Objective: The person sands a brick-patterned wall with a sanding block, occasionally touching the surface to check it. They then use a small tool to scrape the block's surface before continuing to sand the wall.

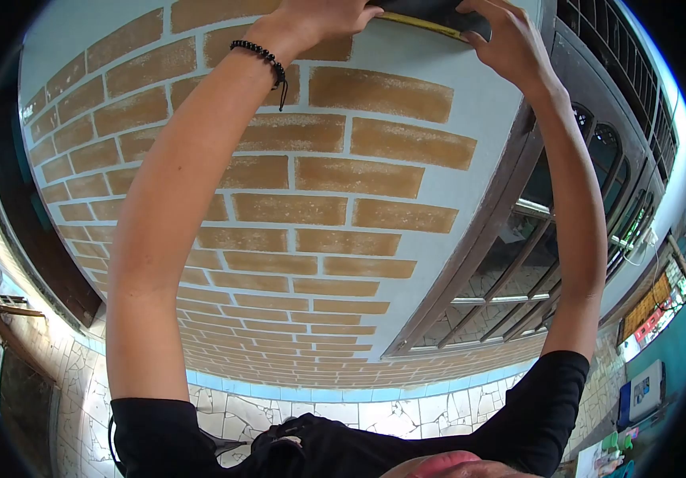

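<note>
Both arms reach up to a pale wall (406, 271) painted with brown brick shapes. At the top edge, my left hand (331, 17) is closed, its fingertips at one end of a narrow yellow strip (418, 23), which looks like a measuring tape. My right hand (506, 40) has thumb and fingers curved around the edge of a dark flat object (430, 11), with the thumb at the strip's other end. The dark object is cut off by the frame. A black beaded bracelet circles my left wrist.
A brown-framed window with bars (510, 279) stands to the right of the wall. A dark door frame (48, 239) is at the left. Cracked-tile floor (359, 414) lies below. At the lower right are a blue-and-white box (641, 393) and small items.
</note>
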`<state>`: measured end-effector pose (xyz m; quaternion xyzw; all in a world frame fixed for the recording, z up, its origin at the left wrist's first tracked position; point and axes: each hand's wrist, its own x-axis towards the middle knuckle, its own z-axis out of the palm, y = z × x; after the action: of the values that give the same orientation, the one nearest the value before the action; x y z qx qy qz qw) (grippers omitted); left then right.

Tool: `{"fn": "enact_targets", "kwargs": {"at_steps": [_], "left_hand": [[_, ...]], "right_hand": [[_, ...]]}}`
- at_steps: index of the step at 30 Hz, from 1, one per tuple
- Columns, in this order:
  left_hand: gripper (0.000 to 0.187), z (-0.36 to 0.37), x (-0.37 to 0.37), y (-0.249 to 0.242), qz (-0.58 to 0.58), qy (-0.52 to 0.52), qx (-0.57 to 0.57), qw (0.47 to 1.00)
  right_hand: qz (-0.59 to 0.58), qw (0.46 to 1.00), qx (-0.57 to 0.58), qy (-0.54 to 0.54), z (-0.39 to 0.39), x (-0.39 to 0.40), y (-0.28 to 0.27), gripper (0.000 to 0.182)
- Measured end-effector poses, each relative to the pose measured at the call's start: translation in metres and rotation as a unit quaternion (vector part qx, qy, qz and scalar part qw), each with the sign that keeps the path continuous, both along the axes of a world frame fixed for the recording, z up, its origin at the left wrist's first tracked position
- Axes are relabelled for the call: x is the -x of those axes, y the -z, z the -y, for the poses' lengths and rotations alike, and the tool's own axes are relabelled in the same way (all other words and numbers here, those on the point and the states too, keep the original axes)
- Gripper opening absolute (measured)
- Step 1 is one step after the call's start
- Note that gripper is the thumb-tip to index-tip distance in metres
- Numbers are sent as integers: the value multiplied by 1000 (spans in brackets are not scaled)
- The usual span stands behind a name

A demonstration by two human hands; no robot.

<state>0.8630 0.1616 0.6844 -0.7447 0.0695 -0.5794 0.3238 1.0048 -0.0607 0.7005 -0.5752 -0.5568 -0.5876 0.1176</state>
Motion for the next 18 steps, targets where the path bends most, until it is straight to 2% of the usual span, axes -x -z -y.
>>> {"fn": "enact_targets", "kwargs": {"at_steps": [6,11,15,18], "left_hand": [[42,5,12,2,-9,18,50,999],[41,9,14,2,2,16,18,1000],[41,20,24,0,36,11,-9,999],[41,26,33,-5,60,45,-34,997]], "right_hand": [[37,999,-4,11,7,0,2,30],[44,998,-8,36,9,2,3,31],[58,998,-22,19,26,16,1,33],[87,996,-37,1,40,25,-5,38]]}}
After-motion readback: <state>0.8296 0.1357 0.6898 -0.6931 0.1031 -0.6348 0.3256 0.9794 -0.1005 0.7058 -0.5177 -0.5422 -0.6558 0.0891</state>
